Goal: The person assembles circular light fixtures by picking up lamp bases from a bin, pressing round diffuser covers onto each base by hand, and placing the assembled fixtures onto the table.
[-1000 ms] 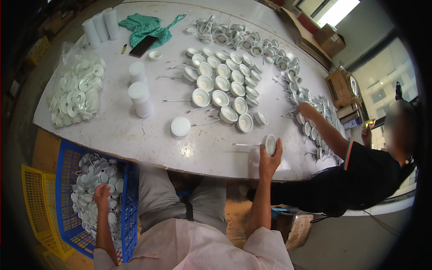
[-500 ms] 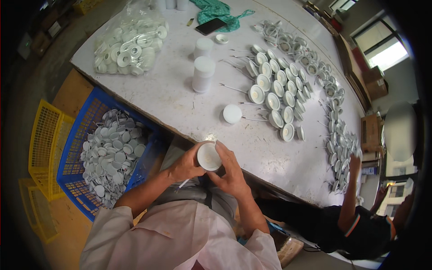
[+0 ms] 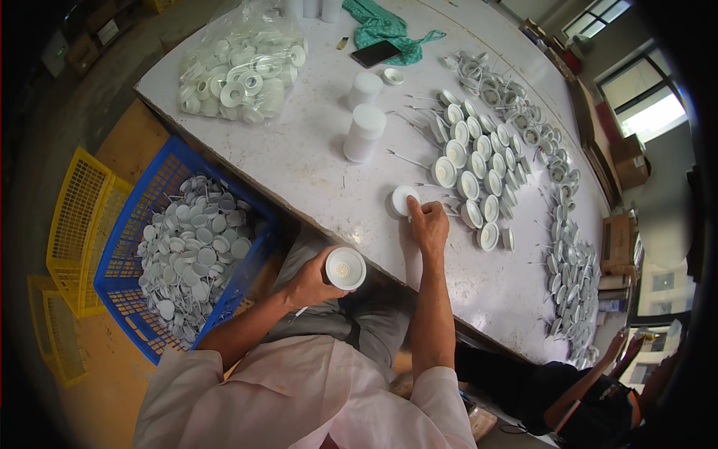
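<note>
White round cap pinched in the left hand over the lap, its perforated inner face up.

The right hand rests on the white table, fingertips touching a loose white disc. Left of the lap, a blue basket brims with grey-white discs — a clear bag of white rings sits on the table.

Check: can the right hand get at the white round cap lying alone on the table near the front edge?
Probably yes: the right hand already rests on the table with fingertips at the white cap, nothing between them.
</note>
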`<act>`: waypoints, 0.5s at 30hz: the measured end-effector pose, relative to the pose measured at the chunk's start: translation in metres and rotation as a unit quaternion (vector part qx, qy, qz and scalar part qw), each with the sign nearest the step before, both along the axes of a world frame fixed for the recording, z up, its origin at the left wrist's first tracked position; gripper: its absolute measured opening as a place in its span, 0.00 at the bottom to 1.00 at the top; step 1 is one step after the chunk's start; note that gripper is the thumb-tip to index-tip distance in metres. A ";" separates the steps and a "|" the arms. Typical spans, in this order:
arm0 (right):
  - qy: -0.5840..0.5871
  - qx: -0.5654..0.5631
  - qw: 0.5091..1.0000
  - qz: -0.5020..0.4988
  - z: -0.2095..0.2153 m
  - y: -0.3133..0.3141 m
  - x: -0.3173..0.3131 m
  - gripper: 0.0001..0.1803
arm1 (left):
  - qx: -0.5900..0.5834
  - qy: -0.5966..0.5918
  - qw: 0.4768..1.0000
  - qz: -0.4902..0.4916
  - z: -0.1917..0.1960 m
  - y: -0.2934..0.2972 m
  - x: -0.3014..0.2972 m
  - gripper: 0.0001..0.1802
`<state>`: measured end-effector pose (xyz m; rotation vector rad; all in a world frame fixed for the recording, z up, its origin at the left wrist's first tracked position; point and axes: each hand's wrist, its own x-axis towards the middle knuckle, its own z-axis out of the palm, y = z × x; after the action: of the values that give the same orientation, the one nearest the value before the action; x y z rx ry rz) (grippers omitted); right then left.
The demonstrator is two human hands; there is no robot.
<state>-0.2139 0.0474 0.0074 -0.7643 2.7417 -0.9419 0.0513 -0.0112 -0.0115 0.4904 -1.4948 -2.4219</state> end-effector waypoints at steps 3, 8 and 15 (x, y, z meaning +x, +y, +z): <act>-0.004 -0.023 1.000 0.015 -0.010 0.003 -0.008 0.29 | 0.019 0.000 1.000 -0.007 0.004 -0.003 0.000 0.40; -0.118 -0.115 0.986 0.013 -0.011 0.013 -0.015 0.24 | 0.000 0.004 1.000 -0.013 0.004 -0.002 -0.003 0.40; -0.264 -0.228 0.937 0.007 -0.014 0.024 -0.016 0.19 | -0.055 0.002 0.998 -0.012 -0.002 0.003 -0.007 0.40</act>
<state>-0.2297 0.0710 -0.0061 -0.4848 2.0747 -1.5459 0.0443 -0.0084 -0.0132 0.4458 -1.6296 -2.3410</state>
